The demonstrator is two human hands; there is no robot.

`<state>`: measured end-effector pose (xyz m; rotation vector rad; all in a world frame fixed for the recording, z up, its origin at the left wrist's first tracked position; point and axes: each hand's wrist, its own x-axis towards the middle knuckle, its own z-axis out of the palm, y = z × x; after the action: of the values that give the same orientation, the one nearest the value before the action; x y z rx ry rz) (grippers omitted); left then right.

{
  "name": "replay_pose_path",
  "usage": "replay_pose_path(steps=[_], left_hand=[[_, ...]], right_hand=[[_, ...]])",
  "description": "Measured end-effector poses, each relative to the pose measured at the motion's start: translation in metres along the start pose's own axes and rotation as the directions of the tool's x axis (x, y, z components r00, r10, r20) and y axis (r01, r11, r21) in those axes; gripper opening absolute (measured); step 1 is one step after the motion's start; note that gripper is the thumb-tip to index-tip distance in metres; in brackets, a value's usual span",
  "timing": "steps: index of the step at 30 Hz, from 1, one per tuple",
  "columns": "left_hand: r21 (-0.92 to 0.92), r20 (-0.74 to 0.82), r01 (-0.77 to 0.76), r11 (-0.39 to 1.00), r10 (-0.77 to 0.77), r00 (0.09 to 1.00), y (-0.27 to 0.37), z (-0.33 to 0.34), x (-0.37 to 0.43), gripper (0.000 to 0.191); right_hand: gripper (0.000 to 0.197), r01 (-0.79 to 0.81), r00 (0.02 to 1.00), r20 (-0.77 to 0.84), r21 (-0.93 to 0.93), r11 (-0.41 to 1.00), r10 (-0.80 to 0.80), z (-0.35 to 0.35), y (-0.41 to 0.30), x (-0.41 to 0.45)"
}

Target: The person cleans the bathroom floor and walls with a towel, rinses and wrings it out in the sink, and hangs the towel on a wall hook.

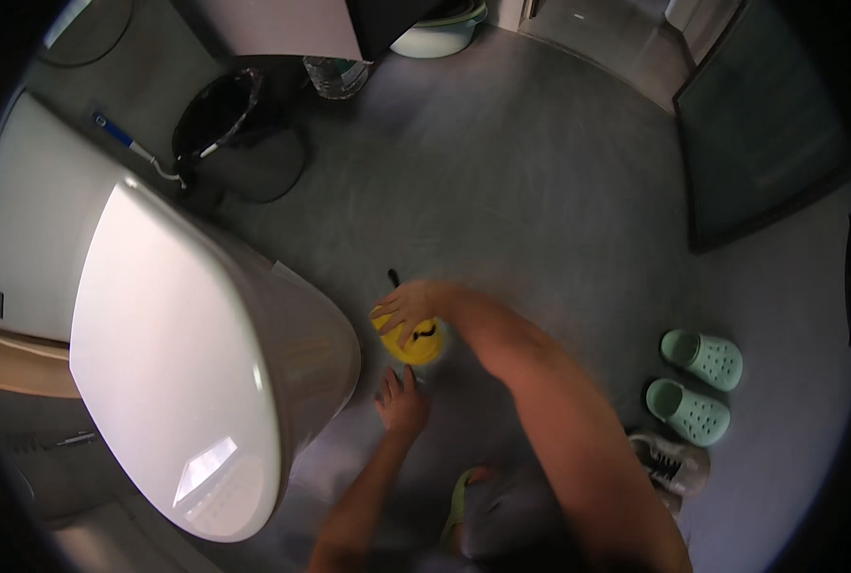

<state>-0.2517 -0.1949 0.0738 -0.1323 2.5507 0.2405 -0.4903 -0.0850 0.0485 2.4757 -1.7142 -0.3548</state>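
Note:
A rounded yellow piece (420,348) with black marks lies on the grey floor beside the toilet base; I cannot tell whether it is cloth or plastic. My right hand (404,309) is palm down on its upper left part, fingers spread, covering some of it. Just below, my left hand (401,407) has its fingers apart, the tips at or very near the yellow edge. A short black piece (394,278) sticks out past my right hand; whether it joins the yellow piece is hidden.
A white toilet (175,358) with its lid down stands close on the left. Behind it are a black-lined bin (218,107), a blue-handled brush (114,130) and a clear plastic bottle (336,77). Green clogs (689,412) and sneakers (672,462) line the right side, below a dark glass door (762,136).

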Motion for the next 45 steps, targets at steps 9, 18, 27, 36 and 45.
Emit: replay_pose_path(steps=[9,18,27,36,45], left_hand=[[0.193,0.419,-0.051,0.98,-0.035,0.907,-0.003,-0.021,0.07,0.061],[0.232,0.135,-0.399,0.887,0.377,0.916,0.114,-0.24,0.083,0.032],[0.013,0.201,-0.685,0.728,0.67,0.715,0.119,-0.261,0.161,0.048],[-0.508,0.331,-0.45,0.735,0.648,0.686,0.181,-0.41,0.101,0.042],[-0.843,0.107,-0.223,0.489,0.56,0.822,0.371,-0.619,0.063,0.033]], right_hand=[[0.051,-0.918,0.395,0.39,0.128,0.375,0.832,-0.001,0.054,-0.048],[0.056,-0.991,-0.021,0.566,0.1,-0.093,0.824,0.005,-0.013,-0.097],[0.038,-0.77,-0.478,0.39,0.245,-0.589,0.787,0.02,-0.086,-0.255],[0.044,0.714,-0.296,0.752,0.584,-0.387,0.589,-0.222,-0.039,-0.376],[0.034,0.804,-0.27,0.353,0.594,0.008,0.896,-0.5,0.199,-0.513]])
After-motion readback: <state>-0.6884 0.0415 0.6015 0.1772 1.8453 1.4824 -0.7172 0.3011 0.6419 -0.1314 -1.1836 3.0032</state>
